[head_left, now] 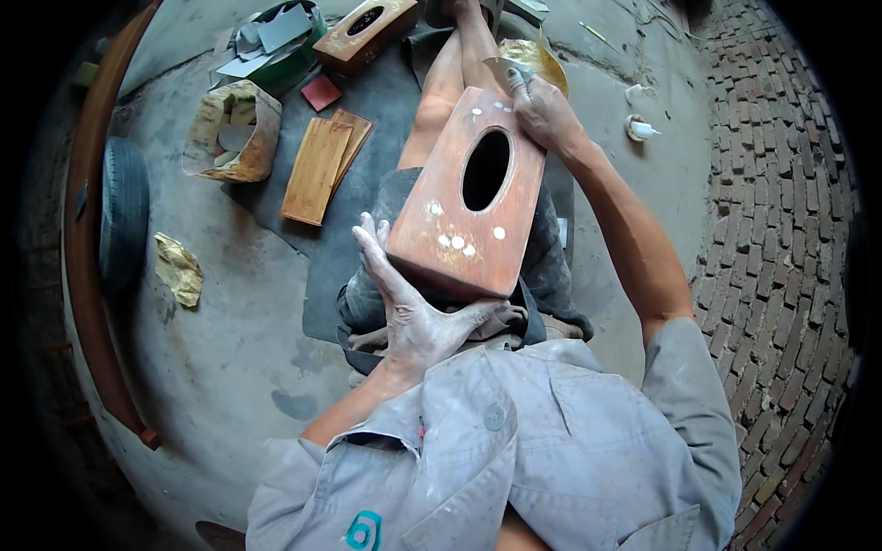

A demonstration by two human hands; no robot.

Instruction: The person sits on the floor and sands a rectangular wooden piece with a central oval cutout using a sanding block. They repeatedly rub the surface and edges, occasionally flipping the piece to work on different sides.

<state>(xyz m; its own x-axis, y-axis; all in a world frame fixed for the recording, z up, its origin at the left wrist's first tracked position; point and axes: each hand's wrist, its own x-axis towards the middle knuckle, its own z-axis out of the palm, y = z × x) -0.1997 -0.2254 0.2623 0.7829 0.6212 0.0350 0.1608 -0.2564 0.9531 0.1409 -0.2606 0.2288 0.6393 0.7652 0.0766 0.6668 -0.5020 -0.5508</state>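
A reddish-brown wooden tissue box [446, 207] lies tilted over my lap, its oval opening facing up. White filler spots mark its top near both ends. My left hand [418, 317] cradles the near left corner, with the thumb along the near end and fingers stretched up beside the left side. At the far right corner, my right hand [547, 110] pinches a thin greyish sheet [503, 69], seemingly sandpaper, against the box edge. Its fingertips are partly hidden. Just beyond that hand is a curved golden-yellow sheet [548, 66]. Whitish dust coats both hands.
Two wooden slats [317, 170] lie left of my legs, near a red square block [321, 93]. Beyond them stand a cut-open container [266, 138], a green bin [308, 64] and another tissue box [367, 32]. A small white bottle [643, 129] stands at right.
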